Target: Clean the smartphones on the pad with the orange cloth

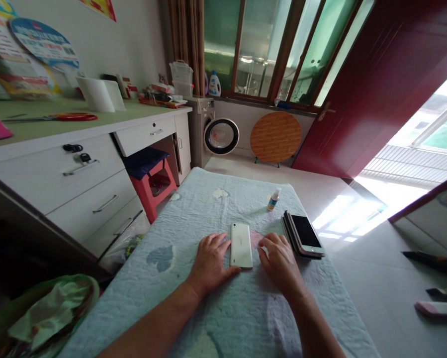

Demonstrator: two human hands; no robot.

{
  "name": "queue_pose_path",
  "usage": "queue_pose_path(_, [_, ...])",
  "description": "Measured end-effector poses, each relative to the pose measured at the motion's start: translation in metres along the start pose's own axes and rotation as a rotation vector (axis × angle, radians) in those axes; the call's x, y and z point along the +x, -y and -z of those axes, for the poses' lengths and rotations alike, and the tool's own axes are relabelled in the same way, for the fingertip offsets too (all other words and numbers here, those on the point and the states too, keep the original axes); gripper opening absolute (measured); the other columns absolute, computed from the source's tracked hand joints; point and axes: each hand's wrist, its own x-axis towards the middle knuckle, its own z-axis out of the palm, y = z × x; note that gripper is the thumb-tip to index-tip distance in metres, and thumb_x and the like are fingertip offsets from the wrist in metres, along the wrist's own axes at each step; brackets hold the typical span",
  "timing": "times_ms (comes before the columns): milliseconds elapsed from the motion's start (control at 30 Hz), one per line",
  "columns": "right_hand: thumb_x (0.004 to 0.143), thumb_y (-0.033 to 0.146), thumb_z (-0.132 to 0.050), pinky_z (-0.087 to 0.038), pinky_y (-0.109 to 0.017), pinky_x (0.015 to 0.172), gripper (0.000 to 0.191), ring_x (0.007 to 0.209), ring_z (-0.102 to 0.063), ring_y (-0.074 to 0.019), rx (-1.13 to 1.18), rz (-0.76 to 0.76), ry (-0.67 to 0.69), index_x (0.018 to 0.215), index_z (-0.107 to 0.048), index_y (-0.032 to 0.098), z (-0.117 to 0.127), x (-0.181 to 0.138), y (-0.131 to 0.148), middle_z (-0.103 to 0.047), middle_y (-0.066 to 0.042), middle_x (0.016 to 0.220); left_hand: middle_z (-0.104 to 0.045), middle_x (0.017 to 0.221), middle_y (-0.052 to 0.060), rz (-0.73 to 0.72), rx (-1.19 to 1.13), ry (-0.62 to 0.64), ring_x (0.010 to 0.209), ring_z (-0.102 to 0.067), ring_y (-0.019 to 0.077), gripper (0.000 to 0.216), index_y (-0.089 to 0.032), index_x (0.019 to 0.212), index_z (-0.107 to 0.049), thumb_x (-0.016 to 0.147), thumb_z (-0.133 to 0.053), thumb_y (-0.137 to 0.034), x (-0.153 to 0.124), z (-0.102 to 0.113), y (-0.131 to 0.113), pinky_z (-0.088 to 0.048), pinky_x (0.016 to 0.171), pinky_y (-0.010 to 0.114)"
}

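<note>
A white smartphone [241, 246] lies back up on the cloth-covered table [223, 204], its camera at the far left corner. My left hand [212, 258] rests along its left edge, fingers stretched out and the thumb by the near edge. To the right of the phone is my right hand [279, 256], apart from it, with curled fingers and thumb and forefinger close together; whatever they may hold is hidden. Right of that hand sits a stack of phones [305, 233], the top one screen up. A small spray bottle [273, 200] stands farther back.
Along the left runs a white desk [96, 189] with drawers, scissors [74, 117] and a paper roll [96, 94] on top. A red stool [156, 186] is tucked under it. A green bin [92, 288] is at lower left. Shoes [437, 309] lie on the right floor.
</note>
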Motion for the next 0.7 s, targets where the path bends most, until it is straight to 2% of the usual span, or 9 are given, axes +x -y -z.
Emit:
queue_pose_path(133, [0.088,0.015,-0.044,-0.038,-0.03,0.089,0.029,0.105,-0.055,-0.0211,0.112,-0.001,0.012,0.11,-0.062,0.019,-0.014,0.0,0.018,-0.064,-0.009,0.113,-0.052,0.135,0.016,-0.001,-0.01,-0.009,0.121,-0.044,0.0361,0.074,-0.016,0.118,-0.062,0.07,-0.062,-0.072,0.0,-0.001,0.001,-0.033,0.102,0.051])
queue_pose_path(233, [0.088,0.017,-0.042,-0.039,-0.031,0.089,0.034,0.105,-0.057,-0.0235,0.109,-0.053,0.034,0.117,-0.059,0.016,-0.024,-0.002,0.027,-0.065,-0.012,0.112,-0.053,0.133,0.015,-0.012,-0.017,-0.025,0.12,-0.045,0.0351,0.069,-0.018,0.116,-0.063,0.072,-0.061,-0.071,0.0,-0.002,0.002,-0.034,0.101,0.05])
queue_pose_path(400, [0.086,0.017,-0.041,-0.04,-0.034,0.092,0.037,0.107,-0.057,-0.0248,0.199,-0.086,0.001,0.12,-0.058,0.014,-0.034,-0.002,0.029,-0.064,-0.013,0.112,-0.053,0.132,0.013,-0.045,-0.031,-0.05,0.116,-0.047,0.0328,0.061,-0.021,0.116,-0.062,0.075,-0.061,-0.066,0.0,-0.005,0.004,-0.034,0.1,0.049])
queue_pose_path(567, [0.081,0.02,-0.044,-0.049,-0.033,0.079,0.038,0.088,-0.061,-0.0201,0.585,-0.195,-0.069,0.117,-0.055,0.016,-0.037,0.001,0.021,-0.064,-0.009,0.101,-0.054,0.13,0.013,-0.037,-0.053,-0.016,0.116,-0.048,0.0334,0.065,-0.019,0.118,-0.061,0.073,-0.063,-0.067,0.001,-0.003,0.003,-0.035,0.1,0.049])
queue_pose_path(700, [0.076,0.026,-0.051,-0.053,-0.031,0.069,0.045,0.08,-0.059,-0.017,0.91,-0.245,-0.164,0.12,-0.05,0.017,-0.044,0.004,0.025,-0.059,-0.01,0.108,-0.055,0.128,0.012,-0.009,-0.05,-0.011,0.116,-0.048,0.0333,0.062,-0.021,0.117,-0.061,0.068,-0.072,-0.058,0.001,0.001,0.0,-0.036,0.099,0.047])
